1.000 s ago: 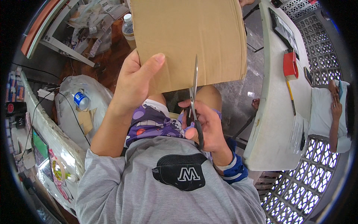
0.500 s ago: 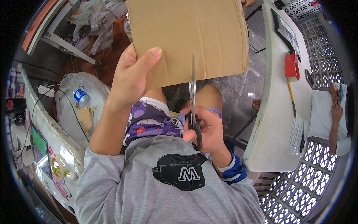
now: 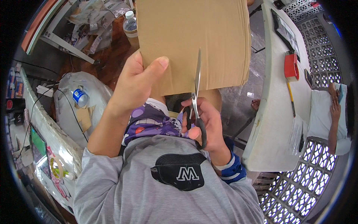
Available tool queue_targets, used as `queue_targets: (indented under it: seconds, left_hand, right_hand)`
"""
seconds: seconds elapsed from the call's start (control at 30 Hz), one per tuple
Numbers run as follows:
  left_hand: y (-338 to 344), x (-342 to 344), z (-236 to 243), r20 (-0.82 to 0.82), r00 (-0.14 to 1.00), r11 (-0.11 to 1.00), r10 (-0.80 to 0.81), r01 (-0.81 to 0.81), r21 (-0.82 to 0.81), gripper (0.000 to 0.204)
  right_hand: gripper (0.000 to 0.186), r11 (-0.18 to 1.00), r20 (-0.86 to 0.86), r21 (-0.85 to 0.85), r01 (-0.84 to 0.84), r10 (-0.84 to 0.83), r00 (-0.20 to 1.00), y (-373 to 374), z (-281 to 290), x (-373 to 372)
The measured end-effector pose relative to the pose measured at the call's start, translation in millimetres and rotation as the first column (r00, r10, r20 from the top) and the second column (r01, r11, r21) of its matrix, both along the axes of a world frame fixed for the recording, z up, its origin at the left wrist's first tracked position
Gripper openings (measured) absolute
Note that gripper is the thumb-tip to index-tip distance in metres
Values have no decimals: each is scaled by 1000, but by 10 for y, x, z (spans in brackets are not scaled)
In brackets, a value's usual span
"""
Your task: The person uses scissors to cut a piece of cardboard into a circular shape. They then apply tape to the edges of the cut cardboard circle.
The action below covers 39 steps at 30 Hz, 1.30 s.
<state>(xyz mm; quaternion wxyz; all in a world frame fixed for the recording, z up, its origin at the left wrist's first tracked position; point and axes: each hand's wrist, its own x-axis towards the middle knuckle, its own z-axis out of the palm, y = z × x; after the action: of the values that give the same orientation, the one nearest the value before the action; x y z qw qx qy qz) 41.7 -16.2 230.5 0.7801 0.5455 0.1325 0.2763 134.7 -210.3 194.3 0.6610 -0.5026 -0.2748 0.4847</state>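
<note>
My left hand [image 3: 136, 82] grips the lower left edge of a flat brown cardboard sheet [image 3: 192, 33], thumb on top and the other fingers hidden underneath. The sheet is held up over my lap, and its right side shows layered edges. In my right hand [image 3: 210, 123] is a pair of scissors [image 3: 197, 76] with black handles, thumb and fingers in the loops. The handles are spread apart. One blade lies over the cardboard's near edge, pointing away from me; the other blade is hidden behind the sheet.
A clear bottle [image 3: 129, 24] stands beyond the sheet's left edge. At left, a plastic-covered table [image 3: 61, 149] holds a tape roll [image 3: 56, 168]; a blue-labelled bottle [image 3: 80, 98] lies nearby. On the white table [image 3: 261, 130] at right are a red tape dispenser [image 3: 291, 66] and a pencil [image 3: 291, 99]. Another person's arm [image 3: 334, 115] shows far right.
The cardboard and my left hand have shifted slightly toward me and to the right, uncovering the clear bottle. The scissors' handles have spread wider and the upper blade has tilted right.
</note>
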Motion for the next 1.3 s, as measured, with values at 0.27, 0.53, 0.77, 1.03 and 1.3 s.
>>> queue_targets:
  seconds: [0.27, 0.53, 0.77, 1.03, 1.3]
  left_hand:
    - [11, -10, 19, 56, 998, 1000, -21, 22, -20, 31]
    - [19, 3, 35, 39, 999, 1000, -2, 2, -9, 31]
    - [-87, -44, 25, -27, 998, 998, -60, 60, -8, 27]
    - [-90, -5, -12, -16, 997, 994, -80, 78, -78, 29]
    - [-186, -80, -80, -57, 982, 980, -182, 176, -92, 31]
  right_hand:
    - [84, 1000, -26, 1, 17, -17, 1000, -6, 8, -13]
    - [72, 997, 116, -4, 83, -82, 990, -26, -24, -46]
    - [66, 991, -64, 108, 79, -72, 995, 71, 7, -32]
    - [55, 972, 67, -200, 119, -107, 992, 17, 154, -32]
    - [61, 991, 51, 56, 121, -124, 991, 99, 20, -9]
